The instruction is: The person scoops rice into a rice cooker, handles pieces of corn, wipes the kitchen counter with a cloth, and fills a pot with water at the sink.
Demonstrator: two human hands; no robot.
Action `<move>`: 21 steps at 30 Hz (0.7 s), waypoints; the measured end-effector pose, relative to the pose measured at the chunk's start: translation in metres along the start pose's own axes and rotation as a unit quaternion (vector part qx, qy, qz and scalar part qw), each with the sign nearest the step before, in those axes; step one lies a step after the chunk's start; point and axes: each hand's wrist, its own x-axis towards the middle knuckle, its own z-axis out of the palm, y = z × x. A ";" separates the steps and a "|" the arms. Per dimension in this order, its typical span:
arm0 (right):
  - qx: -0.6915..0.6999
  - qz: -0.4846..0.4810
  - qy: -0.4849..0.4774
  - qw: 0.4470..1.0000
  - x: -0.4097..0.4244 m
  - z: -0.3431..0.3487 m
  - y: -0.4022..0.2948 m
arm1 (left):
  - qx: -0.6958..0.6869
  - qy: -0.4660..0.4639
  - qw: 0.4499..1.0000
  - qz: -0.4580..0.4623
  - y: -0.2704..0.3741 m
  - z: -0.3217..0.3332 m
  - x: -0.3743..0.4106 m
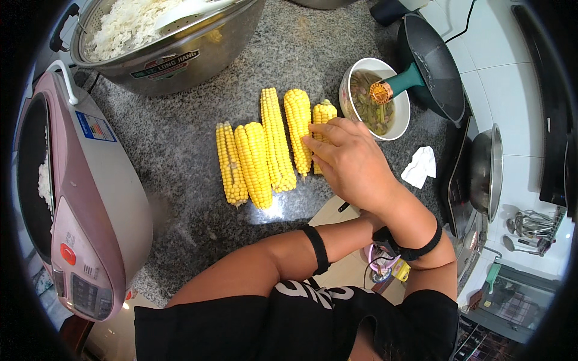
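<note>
Five or so is not needed to see the row: several yellow corn cobs (pixel 254 164) lie side by side on the speckled granite counter (pixel 189 180). My right hand (pixel 350 155) is bent over the rightmost corn cob (pixel 323 113), hiding its middle. Its fingertips reach the gap beside the neighbouring cob (pixel 297 126). Just beyond the hand stands a white bowl (pixel 403 124) of cooked greens in broth. My left forearm (pixel 345 237) crosses beneath the right one, and the left hand is hidden behind it.
At left stands a pink and white rice cooker (pixel 122 216) holding rice. A steel pot (pixel 203 67) with a rice-filled strainer is behind it. A dark wok (pixel 435 67) extends its green handle (pixel 404 82) over the bowl. Crumpled tissue (pixel 420 167) and a steel pan (pixel 485 171) are at right.
</note>
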 end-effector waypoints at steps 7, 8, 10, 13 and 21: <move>0.004 -0.004 -0.003 1.000 0.003 -0.004 0.002 | -0.003 -0.002 1.000 0.002 -0.002 -0.002 -0.003; 0.003 -0.004 -0.002 1.000 0.003 -0.004 0.001 | -0.006 -0.003 1.000 0.000 -0.002 -0.002 -0.003; 0.002 -0.002 0.000 1.000 0.003 -0.004 0.002 | -0.006 -0.003 1.000 0.002 -0.003 -0.002 -0.004; 0.006 0.001 0.001 1.000 0.003 -0.003 0.003 | -0.008 -0.003 1.000 0.002 -0.003 -0.002 -0.004; 0.014 0.008 -0.024 1.000 0.004 -0.006 0.002 | -0.012 0.001 1.000 0.004 -0.005 -0.002 -0.006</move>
